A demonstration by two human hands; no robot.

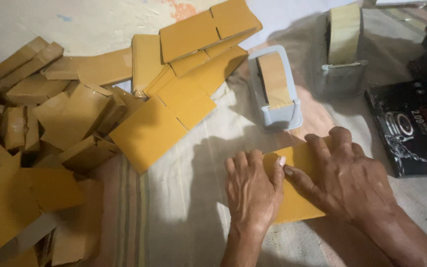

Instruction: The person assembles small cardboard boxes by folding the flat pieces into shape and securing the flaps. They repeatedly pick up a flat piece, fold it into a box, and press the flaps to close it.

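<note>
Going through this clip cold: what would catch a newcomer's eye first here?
Two hands, the left hand and right hand, press flat on a yellow-brown cardboard piece on the cloth at lower centre. To the left sprawls a heap of folded small boxes, with flat cardboard blanks fanned beside it. Two grey tape dispensers stand just beyond the hands.

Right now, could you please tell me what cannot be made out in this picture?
- Head view: most of the yellow card is hidden under the left hand and right hand.
- The black box is cut off by the right edge.
- The rear tape holder is cut by the top edge.
</note>
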